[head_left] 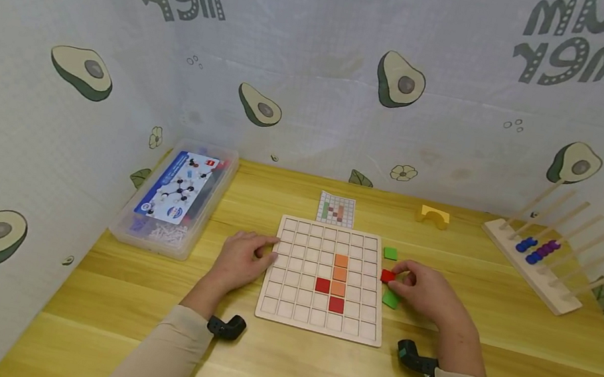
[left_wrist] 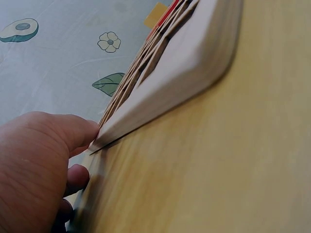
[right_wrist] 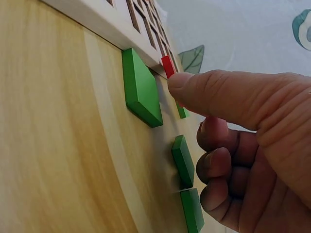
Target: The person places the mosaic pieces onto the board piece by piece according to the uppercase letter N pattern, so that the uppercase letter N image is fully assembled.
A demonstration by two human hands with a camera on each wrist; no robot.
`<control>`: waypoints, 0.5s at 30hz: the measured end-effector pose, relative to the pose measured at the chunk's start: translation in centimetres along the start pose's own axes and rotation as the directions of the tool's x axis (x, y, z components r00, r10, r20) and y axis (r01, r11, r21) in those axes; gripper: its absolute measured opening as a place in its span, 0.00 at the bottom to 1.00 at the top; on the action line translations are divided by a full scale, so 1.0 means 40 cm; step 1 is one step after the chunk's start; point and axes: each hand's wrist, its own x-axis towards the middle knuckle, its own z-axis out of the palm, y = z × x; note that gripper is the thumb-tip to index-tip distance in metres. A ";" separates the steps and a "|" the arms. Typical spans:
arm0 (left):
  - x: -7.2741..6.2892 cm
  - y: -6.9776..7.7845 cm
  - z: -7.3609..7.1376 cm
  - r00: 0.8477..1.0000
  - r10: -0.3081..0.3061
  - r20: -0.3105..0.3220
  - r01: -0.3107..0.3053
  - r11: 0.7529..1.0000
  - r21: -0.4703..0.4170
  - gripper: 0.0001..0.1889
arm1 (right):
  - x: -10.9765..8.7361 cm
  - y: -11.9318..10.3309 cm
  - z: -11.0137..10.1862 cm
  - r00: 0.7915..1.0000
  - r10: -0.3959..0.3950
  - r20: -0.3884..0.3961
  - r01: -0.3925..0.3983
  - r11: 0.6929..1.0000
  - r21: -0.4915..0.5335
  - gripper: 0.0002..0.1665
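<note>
A pale wooden grid board [head_left: 316,331] lies on the table, with orange tiles [head_left: 339,273] in one column and two red tiles, one being a lower red tile [head_left: 336,304]. My left hand [head_left: 239,260] rests at the board's left edge, thumb and forefinger touching its side. Beyond the right edge, my right hand [head_left: 429,293] pinches a red square tile [head_left: 387,275] between thumb and forefinger. In the right wrist view that tile shows just past the thumb tip, above several green tiles [right_wrist: 142,88] on the table. The other right fingers are curled.
A printed pattern card [head_left: 336,210] lies behind the board. At the left stands a clear plastic box [head_left: 174,196] of small parts. A yellow arch block [head_left: 433,216] is at the back, and a peg rack [head_left: 536,270] with blue and purple beads stands at the right.
</note>
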 end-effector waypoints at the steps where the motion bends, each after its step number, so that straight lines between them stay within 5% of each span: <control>1: 0.000 0.000 0.000 1.000 0.001 -0.001 -0.001 1.000 0.000 0.19 | 0.000 0.001 0.000 1.000 0.002 -0.001 -0.002 1.000 -0.002 0.17; 15: 0.001 0.000 0.000 1.000 -0.001 -0.005 0.001 1.000 0.024 0.18 | 0.006 0.014 0.003 1.000 0.001 -0.024 -0.002 1.000 -0.015 0.16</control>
